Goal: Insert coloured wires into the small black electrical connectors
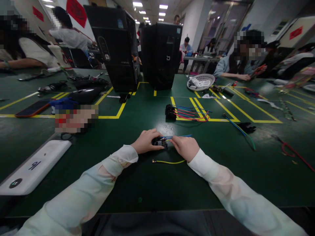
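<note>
In the middle of the green table, my left hand (pixel 147 141) is closed around a small black connector housing (pixel 160 142), gripping it between thumb and fingers. My right hand (pixel 185 147) is closed at the housing's right side, pinching a thin wire that runs into it. Blue wires (pixel 183 135) stick out of the housing and pass behind my right fingers. Below, a yellow-green wire (pixel 169 162) with a brass terminal at its left end lies on the table, its other end reaching under my right wrist.
Ahead lies a bundle of black connectors (pixel 170 112) with blue and red wires. Two black computer towers (pixel 159 55) stand behind it. A white basket (pixel 201 82) sits at the back right, a white numbered device (pixel 36 167) at the left. Loose wires (pixel 242 131) lie right; people sit around.
</note>
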### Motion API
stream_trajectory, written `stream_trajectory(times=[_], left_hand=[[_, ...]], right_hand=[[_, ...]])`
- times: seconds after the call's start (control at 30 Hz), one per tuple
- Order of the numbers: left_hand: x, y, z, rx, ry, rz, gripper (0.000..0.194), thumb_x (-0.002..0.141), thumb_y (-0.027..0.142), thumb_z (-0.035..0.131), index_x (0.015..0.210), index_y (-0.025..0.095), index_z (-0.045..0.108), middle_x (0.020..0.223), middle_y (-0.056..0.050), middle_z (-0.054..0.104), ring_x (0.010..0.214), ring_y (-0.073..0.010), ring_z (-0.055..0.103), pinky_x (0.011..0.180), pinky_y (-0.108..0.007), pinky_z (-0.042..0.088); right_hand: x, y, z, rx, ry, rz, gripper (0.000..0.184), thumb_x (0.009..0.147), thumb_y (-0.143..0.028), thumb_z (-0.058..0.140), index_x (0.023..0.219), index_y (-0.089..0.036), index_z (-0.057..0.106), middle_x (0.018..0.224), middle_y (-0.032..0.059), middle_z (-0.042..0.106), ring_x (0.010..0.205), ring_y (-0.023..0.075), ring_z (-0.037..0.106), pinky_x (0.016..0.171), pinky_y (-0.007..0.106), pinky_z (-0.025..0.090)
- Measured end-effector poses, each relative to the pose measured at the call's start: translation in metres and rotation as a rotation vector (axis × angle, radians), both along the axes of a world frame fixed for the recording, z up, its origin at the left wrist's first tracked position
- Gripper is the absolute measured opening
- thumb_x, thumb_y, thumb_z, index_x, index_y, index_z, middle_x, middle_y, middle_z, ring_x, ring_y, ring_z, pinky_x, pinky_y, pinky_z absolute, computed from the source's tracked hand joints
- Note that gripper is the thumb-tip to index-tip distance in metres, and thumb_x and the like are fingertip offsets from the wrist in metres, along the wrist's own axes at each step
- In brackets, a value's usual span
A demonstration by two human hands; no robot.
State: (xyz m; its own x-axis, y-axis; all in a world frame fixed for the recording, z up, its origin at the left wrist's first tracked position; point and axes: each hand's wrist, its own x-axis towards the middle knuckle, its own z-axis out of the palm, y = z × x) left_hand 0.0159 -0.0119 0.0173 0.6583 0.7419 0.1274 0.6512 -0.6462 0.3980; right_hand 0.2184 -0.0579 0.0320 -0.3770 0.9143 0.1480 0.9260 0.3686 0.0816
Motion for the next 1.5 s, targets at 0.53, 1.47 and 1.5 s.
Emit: stream_trajectory(times=[0.53,1.47,1.5], left_hand=[[0.000,0.001,-0.003,0.001,-0.011,0.009,0.044,0.074,0.055,0.056,0.105,0.024,0.055,0.098,-0.003,0.052,0.093,-0.0211,0.050,0.081,-0.034,0.034],[0.000,0.001,-0.004,0.001,-0.024,0.042,0.042,0.072,0.053,0.059,0.101,0.023,0.056,0.098,-0.002,0.053,0.093,-0.0208,0.051,0.080,-0.033,0.035],[0.000,0.001,-0.004,0.002,-0.023,0.039,0.042,0.072,0.053,0.059,0.101,0.023,0.055,0.099,-0.003,0.053,0.093,-0.0210,0.051,0.080,-0.033,0.035]], right_hand=[[0.001,0.002,0.000,-0.005,0.015,0.020,0.042,0.093,-0.042,0.025,0.083,-0.020,0.060,0.077,0.0032,0.068,0.063,0.0129,0.059,0.052,0.025,0.020],[0.004,0.001,0.002,-0.077,0.011,0.039,0.042,0.093,-0.042,0.026,0.084,-0.022,0.062,0.077,0.0028,0.067,0.065,0.0132,0.060,0.053,0.024,0.023],[0.004,0.001,0.001,-0.069,0.005,0.026,0.042,0.093,-0.043,0.026,0.085,-0.023,0.062,0.076,0.0026,0.067,0.065,0.0135,0.060,0.053,0.024,0.023]])
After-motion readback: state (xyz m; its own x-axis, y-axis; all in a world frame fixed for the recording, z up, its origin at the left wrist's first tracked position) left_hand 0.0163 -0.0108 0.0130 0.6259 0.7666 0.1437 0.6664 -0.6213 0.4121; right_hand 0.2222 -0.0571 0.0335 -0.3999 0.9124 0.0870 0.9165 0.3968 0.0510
